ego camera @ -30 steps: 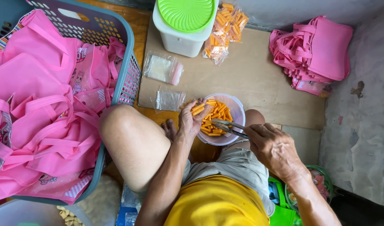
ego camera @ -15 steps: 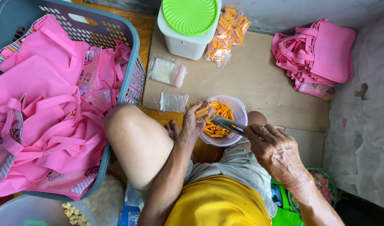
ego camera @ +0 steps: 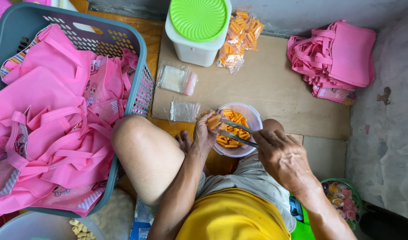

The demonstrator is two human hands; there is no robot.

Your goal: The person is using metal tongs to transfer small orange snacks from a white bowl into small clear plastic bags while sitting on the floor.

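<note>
1. We see the clear round plastic bowl of orange stick snacks (ego camera: 239,129) resting against our right knee at the near edge of the flat brown cardboard sheet (ego camera: 275,89), in much the same spot as a second ago.
2. Our left hand (ego camera: 206,131) has shifted slightly: it now sits at the bowl's left rim, fingers closed around a small clear bag with a few orange sticks in it, where earlier it lay lower over the snacks.
3. Our right hand (ego camera: 282,155) grips a pair of metal tongs (ego camera: 235,131); their tips have come further across the bowl towards the bag, and are narrowly parted over the sticks. We judge a portion is being passed into the bag.
4. Just left of the bowl lie two flat clear plastic bags (ego camera: 181,95), apparently empty.
5. Farther out stand a white square tub with a round green lid (ego camera: 197,26), shut, contents hidden, and beside it filled clear packets of orange sticks (ego camera: 239,35).
6. A grey plastic laundry basket (ego camera: 141,75) on our left holds pink fabric tote bags (ego camera: 52,120); another stack of pink tote bags (ego camera: 337,62) lies at the far right.
</note>
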